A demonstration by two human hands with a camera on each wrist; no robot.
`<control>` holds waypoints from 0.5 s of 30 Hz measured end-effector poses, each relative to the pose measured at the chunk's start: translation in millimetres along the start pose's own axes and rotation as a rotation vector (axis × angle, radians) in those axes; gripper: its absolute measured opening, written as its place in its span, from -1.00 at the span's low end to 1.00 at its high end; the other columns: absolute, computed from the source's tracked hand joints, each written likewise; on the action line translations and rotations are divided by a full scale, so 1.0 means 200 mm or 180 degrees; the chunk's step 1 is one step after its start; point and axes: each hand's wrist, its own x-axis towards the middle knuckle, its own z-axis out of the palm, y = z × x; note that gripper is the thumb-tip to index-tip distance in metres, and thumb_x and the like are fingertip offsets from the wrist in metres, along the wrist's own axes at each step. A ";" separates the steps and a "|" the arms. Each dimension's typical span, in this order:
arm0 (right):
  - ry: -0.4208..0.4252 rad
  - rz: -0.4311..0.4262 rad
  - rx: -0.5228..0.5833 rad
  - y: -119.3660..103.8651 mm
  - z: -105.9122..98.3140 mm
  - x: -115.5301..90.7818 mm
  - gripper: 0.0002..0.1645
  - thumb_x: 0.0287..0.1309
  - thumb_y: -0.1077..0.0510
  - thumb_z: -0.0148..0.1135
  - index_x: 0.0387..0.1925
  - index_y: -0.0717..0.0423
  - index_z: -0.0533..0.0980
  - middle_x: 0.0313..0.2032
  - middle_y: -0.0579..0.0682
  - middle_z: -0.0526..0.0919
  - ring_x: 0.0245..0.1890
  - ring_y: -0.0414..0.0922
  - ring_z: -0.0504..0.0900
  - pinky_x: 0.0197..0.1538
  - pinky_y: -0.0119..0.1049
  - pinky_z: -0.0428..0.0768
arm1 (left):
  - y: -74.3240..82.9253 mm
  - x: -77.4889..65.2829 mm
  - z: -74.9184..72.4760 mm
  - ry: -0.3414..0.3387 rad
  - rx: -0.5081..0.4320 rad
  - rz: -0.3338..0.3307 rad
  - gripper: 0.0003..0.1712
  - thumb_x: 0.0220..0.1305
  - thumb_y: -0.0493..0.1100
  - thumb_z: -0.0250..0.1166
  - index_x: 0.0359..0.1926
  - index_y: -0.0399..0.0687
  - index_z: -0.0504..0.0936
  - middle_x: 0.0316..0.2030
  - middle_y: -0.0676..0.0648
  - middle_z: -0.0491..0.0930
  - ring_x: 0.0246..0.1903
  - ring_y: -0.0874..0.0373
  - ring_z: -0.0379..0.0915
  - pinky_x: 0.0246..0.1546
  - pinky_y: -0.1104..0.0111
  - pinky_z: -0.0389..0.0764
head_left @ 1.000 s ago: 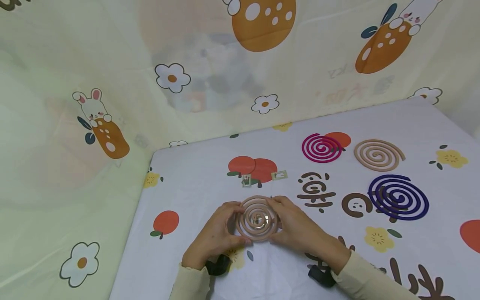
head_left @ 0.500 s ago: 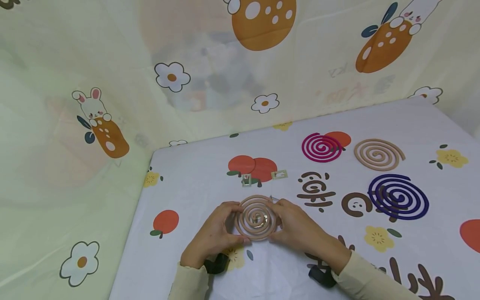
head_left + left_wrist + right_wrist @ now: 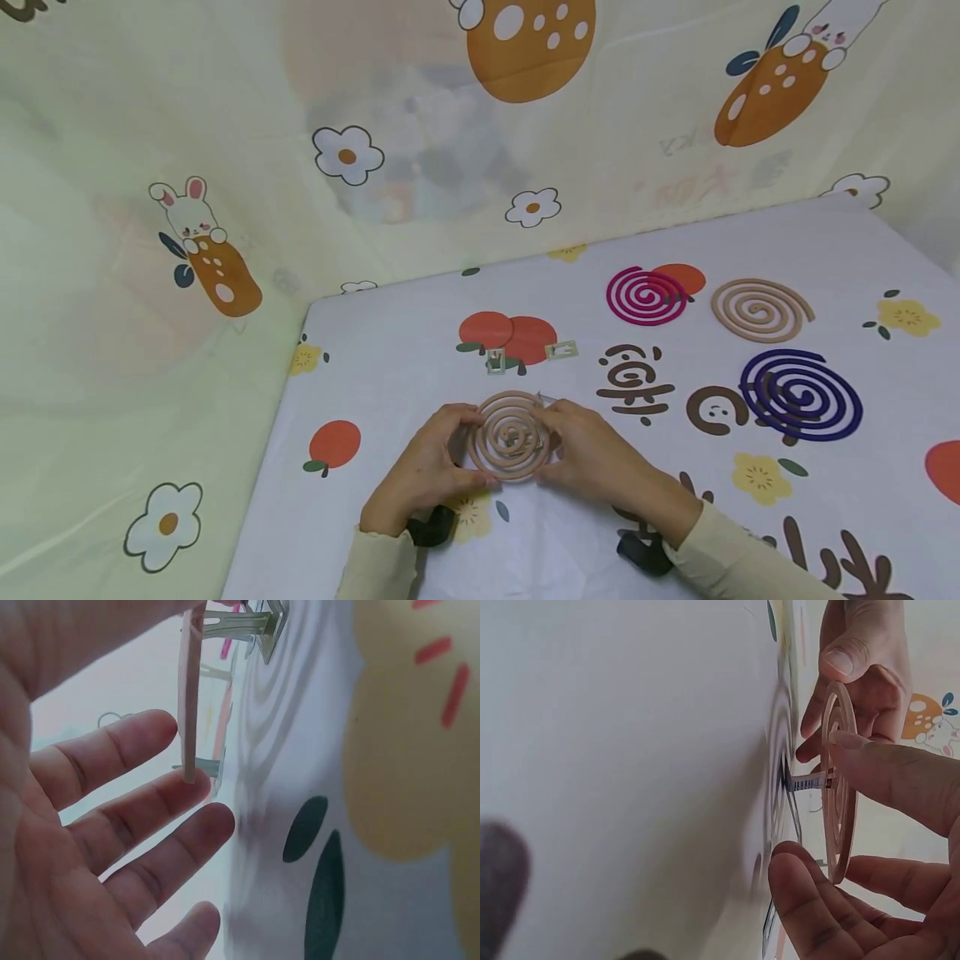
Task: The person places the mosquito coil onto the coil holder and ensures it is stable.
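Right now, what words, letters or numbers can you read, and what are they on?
None reads for certain.
Tablecloth: big brown lettering, too stylised to read, partly covered by a dark blue spiral.
Curtain: faint marks, too blurred to read.
Held tan spiral: no text visible.

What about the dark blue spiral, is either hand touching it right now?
No, the dark blue spiral lies apart from them, while the left hand and right hand both hold a beige spiral.

Cream sleeves (image 3: 381, 567), long; black wrist devices (image 3: 432, 527), seemingly blocky, detail lost.
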 end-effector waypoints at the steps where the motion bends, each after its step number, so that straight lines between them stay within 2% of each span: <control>1: 0.0016 -0.0010 0.0000 0.00 0.00 0.00 -0.11 -0.19 0.25 0.68 0.27 0.36 0.55 -0.16 -0.01 0.64 -0.30 -0.26 0.53 -0.25 -0.37 0.58 | 0.00 0.00 0.00 -0.0001 -0.0002 0.0010 -0.17 -0.16 -0.13 0.78 0.16 -0.03 0.57 0.30 0.02 0.52 0.36 0.12 0.39 0.44 0.07 0.36; 6: 0.0087 -0.0098 0.0163 0.02 -0.01 0.00 -0.12 -0.20 0.30 0.66 0.27 0.34 0.56 -0.12 0.02 0.66 -0.26 -0.25 0.57 -0.21 -0.36 0.61 | 0.01 0.00 0.00 0.0008 0.0006 0.0046 -0.19 -0.17 -0.11 0.78 0.14 -0.03 0.57 0.29 0.01 0.52 0.36 0.09 0.39 0.43 0.06 0.38; 15: -0.0076 0.0049 0.1013 0.04 0.00 0.01 -0.01 -0.18 0.43 0.59 0.38 0.40 0.43 -0.09 0.14 0.63 -0.24 -0.18 0.74 -0.19 -0.40 0.73 | 0.00 0.00 0.01 0.0001 0.0132 0.0090 -0.16 -0.20 -0.08 0.79 0.14 0.00 0.57 0.28 0.03 0.53 0.34 0.14 0.40 0.42 0.12 0.40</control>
